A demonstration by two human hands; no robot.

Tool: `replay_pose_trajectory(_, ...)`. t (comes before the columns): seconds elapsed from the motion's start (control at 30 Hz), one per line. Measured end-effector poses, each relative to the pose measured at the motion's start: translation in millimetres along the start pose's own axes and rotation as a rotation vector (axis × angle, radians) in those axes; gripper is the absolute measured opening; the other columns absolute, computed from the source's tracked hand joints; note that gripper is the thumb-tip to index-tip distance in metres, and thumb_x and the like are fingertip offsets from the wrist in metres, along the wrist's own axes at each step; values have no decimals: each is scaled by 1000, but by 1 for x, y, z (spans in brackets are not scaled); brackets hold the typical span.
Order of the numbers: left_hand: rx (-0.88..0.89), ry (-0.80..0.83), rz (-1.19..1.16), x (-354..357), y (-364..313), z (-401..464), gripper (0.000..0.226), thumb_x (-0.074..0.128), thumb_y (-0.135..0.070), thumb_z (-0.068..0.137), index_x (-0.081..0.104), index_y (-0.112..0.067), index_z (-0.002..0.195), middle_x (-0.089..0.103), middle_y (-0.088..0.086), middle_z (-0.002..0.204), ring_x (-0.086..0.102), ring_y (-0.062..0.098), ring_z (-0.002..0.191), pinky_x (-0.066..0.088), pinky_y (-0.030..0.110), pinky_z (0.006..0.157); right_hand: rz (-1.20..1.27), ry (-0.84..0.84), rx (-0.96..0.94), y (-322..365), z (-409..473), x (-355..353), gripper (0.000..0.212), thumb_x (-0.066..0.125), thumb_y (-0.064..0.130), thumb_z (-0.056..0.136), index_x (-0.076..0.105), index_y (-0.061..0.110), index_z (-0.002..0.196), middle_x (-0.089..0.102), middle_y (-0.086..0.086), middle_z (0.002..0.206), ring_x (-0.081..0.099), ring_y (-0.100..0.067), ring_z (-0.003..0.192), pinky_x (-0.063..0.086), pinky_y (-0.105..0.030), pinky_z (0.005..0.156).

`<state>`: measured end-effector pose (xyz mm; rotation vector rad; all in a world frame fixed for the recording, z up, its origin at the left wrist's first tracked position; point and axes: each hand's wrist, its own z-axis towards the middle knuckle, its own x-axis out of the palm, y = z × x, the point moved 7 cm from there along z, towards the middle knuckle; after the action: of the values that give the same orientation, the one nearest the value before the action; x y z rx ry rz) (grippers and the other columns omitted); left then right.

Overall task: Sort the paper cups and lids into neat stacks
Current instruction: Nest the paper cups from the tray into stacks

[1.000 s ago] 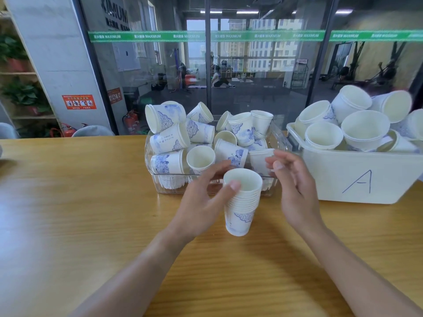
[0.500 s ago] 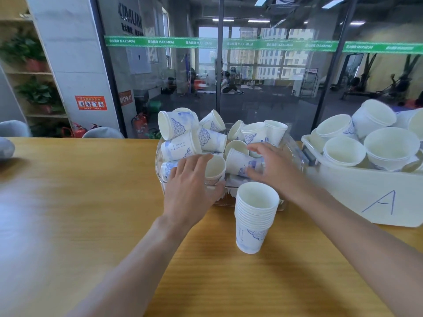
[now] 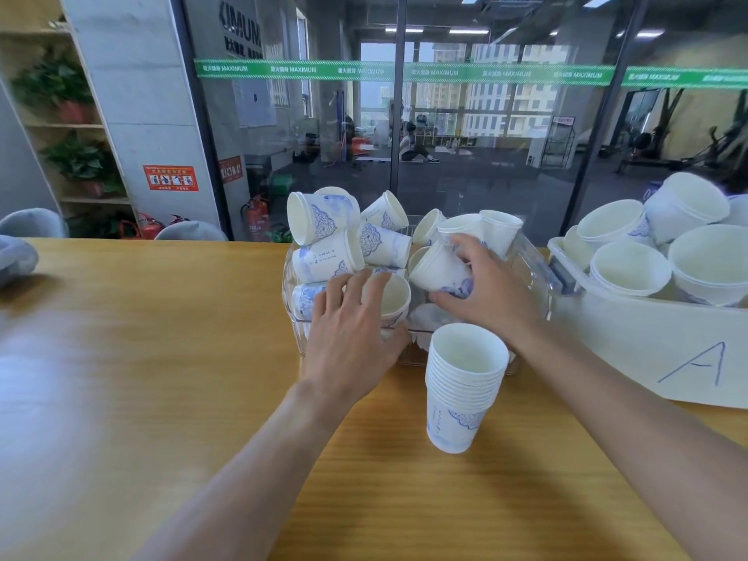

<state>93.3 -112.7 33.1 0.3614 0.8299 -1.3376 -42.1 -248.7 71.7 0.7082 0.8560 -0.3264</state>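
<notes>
— Any writing to read?

— A green strip [image 3: 404, 71] on the glass repeats "MAXIMUM", and the white bin [image 3: 655, 342] at right bears a handwritten "A". The blue print on the cups is too small to read.

— The hands?

— The left hand [image 3: 348, 338] has its fingers curled round an upright cup [image 3: 394, 297] in the clear bin [image 3: 534, 273]. The right hand [image 3: 485, 293] grips a tilted cup [image 3: 439, 269] there.

— And half a second back?

— Both hands were only reaching in; now the right has lifted its cup. The stack of cups [image 3: 463, 386] stays on the table [image 3: 162, 378], just before the clear bin.
</notes>
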Motion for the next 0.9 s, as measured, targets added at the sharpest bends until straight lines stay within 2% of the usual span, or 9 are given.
replay_pose_trajectory(0.1,3,10,-9,1,-2,0,63,52,-51,89,54,-18,143,58,1,143,45,29,132,36,41,105,265,-151,21,-4,-17,-26,80,82,43,84,36,42,149,58,8,132,61,-16,113,53,-35,89)
replay_pose_trajectory(0.17,3,17,-35,2,-1,1,60,62,-43,90,54,-17,143,56,3,142,46,30,133,33,40,107,425,-215,39,-4,-31,-43,80,83,42,83,36,46,148,60,12,131,63,-9,113,55,-29,88)
replay_pose_trajectory(0.27,14,39,-101,3,-2,0,63,75,-27,88,51,-16,145,51,5,144,44,29,135,29,39,113,707,-298,45,2,-54,-62,76,84,27,86,41,35,148,63,12,128,66,1,107,57,-22,81)
replay_pose_trajectory(0.4,16,-3,-253,-5,-7,-3,60,76,-23,90,49,-18,143,45,5,145,49,24,124,43,42,102,948,-343,-46,13,-83,-71,73,87,21,81,46,28,142,66,-6,132,68,-14,113,57,-28,85)
replay_pose_trajectory(0.5,-23,-72,-374,-16,-9,-4,60,73,-36,89,49,-22,141,42,1,145,55,19,112,46,35,82,922,-308,-113,19,-102,-63,73,86,26,77,49,29,139,66,0,134,67,-19,118,57,-38,92)
replay_pose_trajectory(0.57,-46,-126,-504,-23,-9,-6,63,75,-38,84,50,-21,140,42,-2,143,48,6,116,45,25,83,831,-271,-131,20,-111,-53,75,85,23,78,48,24,142,65,5,134,66,-17,120,54,-31,93)
replay_pose_trajectory(0.67,-55,-189,-708,-32,-10,-9,64,84,-25,83,49,-23,136,46,-1,138,50,6,122,44,12,94,761,-210,-133,18,-119,-34,78,86,27,77,47,27,145,64,10,136,62,-16,126,52,-31,100)
replay_pose_trajectory(0.8,-174,-232,-958,-42,-4,-11,62,84,-19,87,48,-23,136,57,-27,125,59,6,119,52,22,93,729,-171,-126,12,-126,-16,76,82,43,77,46,35,144,61,13,139,58,-19,130,49,-40,104)
replay_pose_trajectory(0.9,-222,-250,-1122,-50,-2,-8,63,81,-20,90,46,-19,142,70,-9,123,68,15,110,56,30,90,732,-169,-111,10,-130,-8,75,82,45,76,48,37,142,62,15,138,59,-16,130,48,-37,104)
